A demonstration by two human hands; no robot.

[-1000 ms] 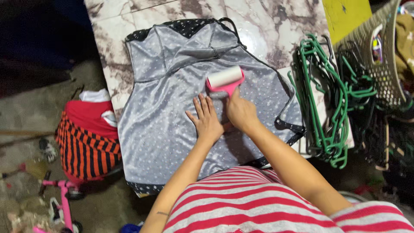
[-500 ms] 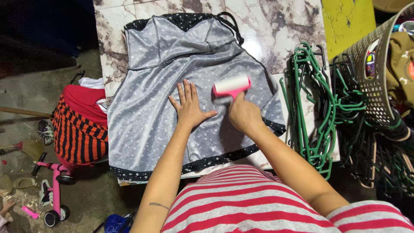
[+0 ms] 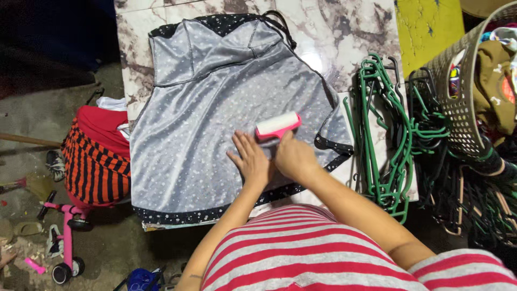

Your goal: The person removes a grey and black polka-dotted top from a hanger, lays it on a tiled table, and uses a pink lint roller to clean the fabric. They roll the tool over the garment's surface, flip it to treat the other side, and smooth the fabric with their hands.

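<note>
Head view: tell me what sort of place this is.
Probably a home laundry or clothes-sorting corner. A heap of green plastic hangers lies on the marble-patterned tabletop, a woven plastic laundry basket holds clothes, and a pink toy scooter stands on the bare concrete floor.

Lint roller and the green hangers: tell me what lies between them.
In the head view, between the lint roller and green hangers lie the grey dotted dress's black-trimmed hem and a strip of marble tabletop.
</note>
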